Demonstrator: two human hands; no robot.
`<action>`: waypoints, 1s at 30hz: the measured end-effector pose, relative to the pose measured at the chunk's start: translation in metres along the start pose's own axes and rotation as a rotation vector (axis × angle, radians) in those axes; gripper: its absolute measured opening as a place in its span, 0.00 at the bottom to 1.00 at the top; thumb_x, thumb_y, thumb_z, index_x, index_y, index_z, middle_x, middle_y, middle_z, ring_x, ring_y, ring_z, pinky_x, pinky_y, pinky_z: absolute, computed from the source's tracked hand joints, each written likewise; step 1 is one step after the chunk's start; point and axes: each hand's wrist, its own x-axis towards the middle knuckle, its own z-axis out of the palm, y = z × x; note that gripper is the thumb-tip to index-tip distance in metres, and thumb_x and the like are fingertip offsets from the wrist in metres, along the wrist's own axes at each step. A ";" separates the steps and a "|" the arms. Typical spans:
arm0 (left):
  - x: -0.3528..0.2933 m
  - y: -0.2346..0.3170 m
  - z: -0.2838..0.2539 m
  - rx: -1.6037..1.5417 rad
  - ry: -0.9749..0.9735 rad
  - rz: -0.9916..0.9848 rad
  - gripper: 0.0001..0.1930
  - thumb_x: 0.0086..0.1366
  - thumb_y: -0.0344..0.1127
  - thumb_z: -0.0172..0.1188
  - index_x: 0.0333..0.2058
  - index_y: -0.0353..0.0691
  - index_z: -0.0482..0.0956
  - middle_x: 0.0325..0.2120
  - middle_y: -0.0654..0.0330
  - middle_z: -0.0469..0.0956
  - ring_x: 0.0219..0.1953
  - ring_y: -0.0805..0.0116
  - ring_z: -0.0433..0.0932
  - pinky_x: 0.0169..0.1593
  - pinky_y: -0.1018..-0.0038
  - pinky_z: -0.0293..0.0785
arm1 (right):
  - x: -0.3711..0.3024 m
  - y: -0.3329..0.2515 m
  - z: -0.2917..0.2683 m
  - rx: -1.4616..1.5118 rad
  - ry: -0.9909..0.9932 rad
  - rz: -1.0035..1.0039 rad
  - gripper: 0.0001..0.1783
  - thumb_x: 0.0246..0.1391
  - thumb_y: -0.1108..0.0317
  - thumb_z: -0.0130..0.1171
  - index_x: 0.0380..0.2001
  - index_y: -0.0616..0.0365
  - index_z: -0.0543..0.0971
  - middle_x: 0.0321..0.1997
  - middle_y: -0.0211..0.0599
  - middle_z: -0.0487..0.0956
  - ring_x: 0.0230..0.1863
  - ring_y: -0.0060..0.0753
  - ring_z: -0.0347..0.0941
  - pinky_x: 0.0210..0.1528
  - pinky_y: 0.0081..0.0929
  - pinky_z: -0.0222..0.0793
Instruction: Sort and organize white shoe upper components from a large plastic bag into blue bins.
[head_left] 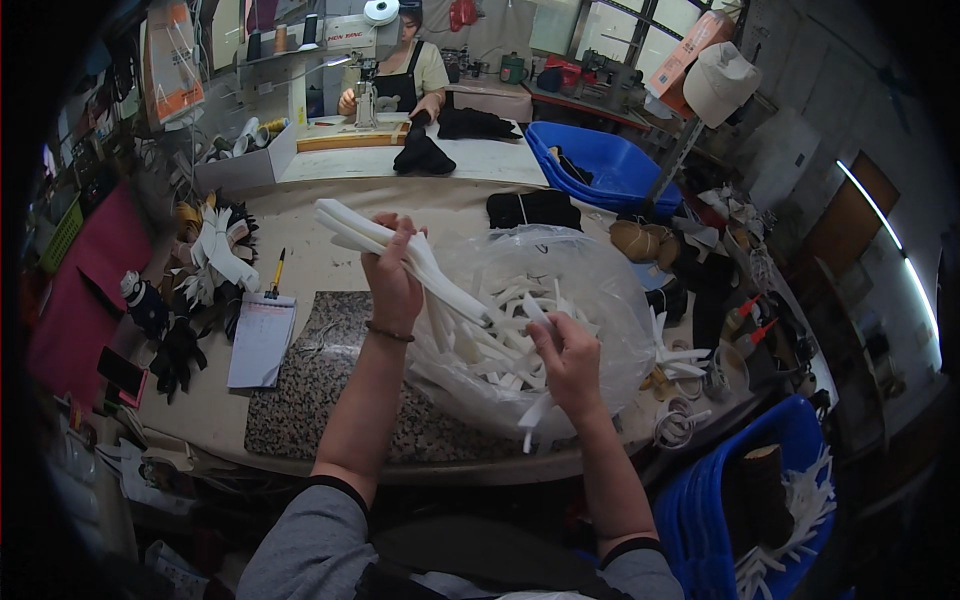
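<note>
Grips a bundle of white strips [436,277] in the left hand [394,280], partly over an open plastic bag [625,335]. Pinches a loose strip [538,312] in the right hand [570,362], above the same bag.

We record: dim interior; one glaring tube light [899,246], right of frame; bright windows [608,30], top, right of centre; deep shadow, lower left; outer lines bowed, corners vignetted black.
</note>
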 end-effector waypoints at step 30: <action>-0.085 -0.013 0.063 0.168 -0.417 -0.614 0.07 0.54 0.23 0.67 0.30 0.33 0.77 0.30 0.59 0.80 0.34 0.74 0.79 0.38 0.75 0.76 | 0.017 -0.007 -0.042 0.028 0.613 -0.094 0.22 0.42 0.75 0.66 0.43 0.60 0.72 0.43 0.40 0.72 0.46 0.41 0.68 0.51 0.34 0.61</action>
